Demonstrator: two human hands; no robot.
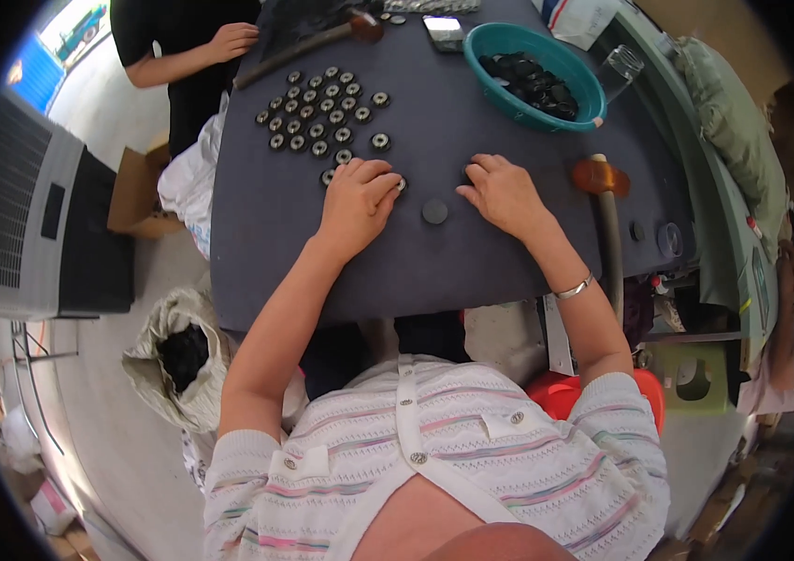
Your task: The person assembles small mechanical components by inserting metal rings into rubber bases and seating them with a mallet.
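Note:
My left hand (357, 194) rests on the dark grey table (303, 262), fingers curled over a small round metal-centred ring at its fingertips (402, 184). My right hand (500, 192) lies flat on the table a little to the right, fingers spread and bent, holding nothing that I can see. A plain black disc (434, 211) lies between the two hands, touching neither. Beyond my left hand several black rings with silver centres (317, 117) sit in rows.
A teal bowl (577, 75) of black parts stands at the back right. A mallet (606, 210) lies right of my right hand, another (322, 42) at the back. A phone (443, 32) lies far back. Another person's hand (231, 39) rests at the table's far left. A sack of black parts (182, 360) sits on the floor.

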